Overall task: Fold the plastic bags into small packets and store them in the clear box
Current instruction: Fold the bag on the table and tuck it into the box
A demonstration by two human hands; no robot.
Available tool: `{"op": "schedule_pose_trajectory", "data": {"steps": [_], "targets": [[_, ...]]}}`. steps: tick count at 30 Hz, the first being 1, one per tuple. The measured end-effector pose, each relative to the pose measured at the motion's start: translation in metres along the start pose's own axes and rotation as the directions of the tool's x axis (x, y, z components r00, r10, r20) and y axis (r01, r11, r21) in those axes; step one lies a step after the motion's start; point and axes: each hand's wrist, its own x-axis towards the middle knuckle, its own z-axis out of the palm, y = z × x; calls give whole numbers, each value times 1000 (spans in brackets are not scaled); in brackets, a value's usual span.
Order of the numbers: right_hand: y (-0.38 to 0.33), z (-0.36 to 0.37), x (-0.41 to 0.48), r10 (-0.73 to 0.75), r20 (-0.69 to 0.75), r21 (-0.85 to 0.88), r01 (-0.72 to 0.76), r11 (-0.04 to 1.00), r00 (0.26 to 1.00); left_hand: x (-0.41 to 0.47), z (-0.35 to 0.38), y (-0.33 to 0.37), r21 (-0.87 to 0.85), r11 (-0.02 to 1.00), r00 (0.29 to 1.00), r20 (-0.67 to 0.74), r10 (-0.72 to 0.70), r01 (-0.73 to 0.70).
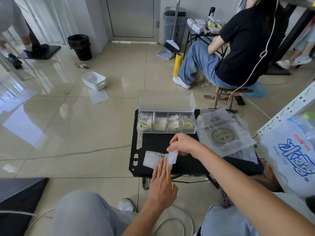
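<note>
Head view:
- Black table [187, 165]: small.
- Clear box [167, 132]: at table's far edge, lid upright behind, four compartments, folded packets inside.
- Half-folded plastic bag [152, 160]: lies near table's left-front corner, just inside edge.
- Left hand [162, 182]: reaches over near edge, straight fingers pressing bag flat.
- Right hand [183, 144]: fingers curled, pinching bag's right end flap.
- Bare tabletop between hands and box, and right of hands.
- Stack of flat bags [223, 133]: beside box, overhanging right edge.
- Tiled floor [85, 142]: open left of table.
</note>
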Motion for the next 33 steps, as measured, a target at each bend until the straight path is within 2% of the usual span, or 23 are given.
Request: {"op": "schedule_pose_trajectory", "data": {"steps": [4, 6, 11, 14, 17, 23, 28, 31, 33], "targets": [[-25, 35, 12, 56, -19, 30, -56, 998, 998, 1, -8, 8, 154, 988, 992, 123, -32, 12], [-25, 53, 17, 59, -35, 28, -58, 998, 998, 2, -9, 8, 185, 983, 991, 131, -41, 16], [-6, 80, 15, -97, -45, -210, 85, 974, 994, 3, -10, 7, 153, 988, 989, 132, -59, 38], [6, 88, 12, -187, -44, -284, 168, 944, 981, 3, -8, 6, 173, 985, 988, 149, -49, 22], [15, 97, 15, -271, -25, -411, 237, 880, 962, 2, -4, 4, 203, 979, 987, 153, -47, 15], [8, 115, 33, -308, 39, -620, 265, 739, 950, -2, -5, 10, 271, 962, 976, 205, -71, 13], [7, 114, 45, -284, 41, -696, 232, 680, 958, -24, -12, 16, 334, 941, 951, 268, -154, 58], [12, 115, 47, -328, 38, -702, 259, 663, 944, -35, -33, 15, 313, 941, 906, 349, -241, 129], [16, 116, 46, -357, 26, -699, 272, 661, 934, -36, -51, 5, 277, 945, 914, 312, -260, 174]]}}
